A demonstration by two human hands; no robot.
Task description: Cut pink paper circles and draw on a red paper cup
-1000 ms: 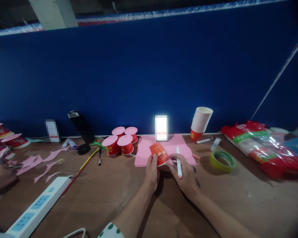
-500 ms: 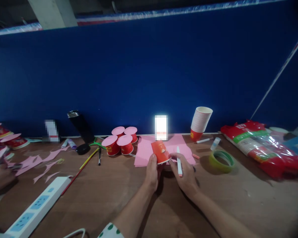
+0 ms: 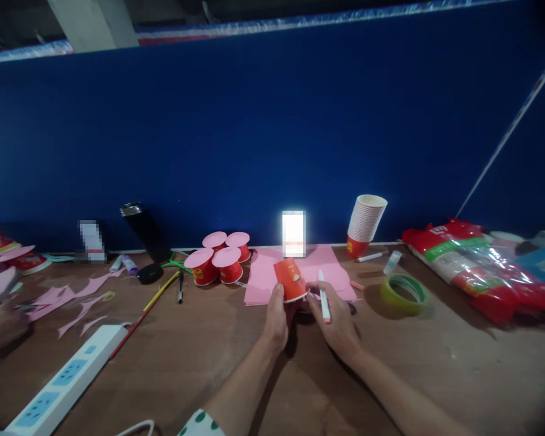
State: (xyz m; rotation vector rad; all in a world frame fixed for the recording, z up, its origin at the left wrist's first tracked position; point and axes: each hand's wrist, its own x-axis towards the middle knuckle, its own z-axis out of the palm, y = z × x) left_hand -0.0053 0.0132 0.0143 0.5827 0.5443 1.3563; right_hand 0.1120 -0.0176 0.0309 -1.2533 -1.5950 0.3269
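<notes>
A red paper cup (image 3: 291,278) is tilted, its rim toward me, over the front of a stack of pink paper (image 3: 261,278). My left hand (image 3: 277,318) grips its left side, fingers partly hidden behind it. A white marker (image 3: 324,297) with a pinkish end lies between the fingers of my right hand (image 3: 338,324), whose fingertips also touch the cup's lower right edge. Several red cups topped with pink paper discs (image 3: 227,257) stand left of the paper.
A cup stack (image 3: 367,221), a roll of green tape (image 3: 406,295) and a bag of cups (image 3: 472,266) are on the right. A black flask (image 3: 148,233), pink scraps (image 3: 79,297) and a power strip (image 3: 68,381) are on the left. Another person's hand (image 3: 4,327) works at the far left.
The cup has tilted slightly and shifted a little left in my hands, the marker moving with my right hand. The view has moved slightly. At far left, the other person's hand has moved.
</notes>
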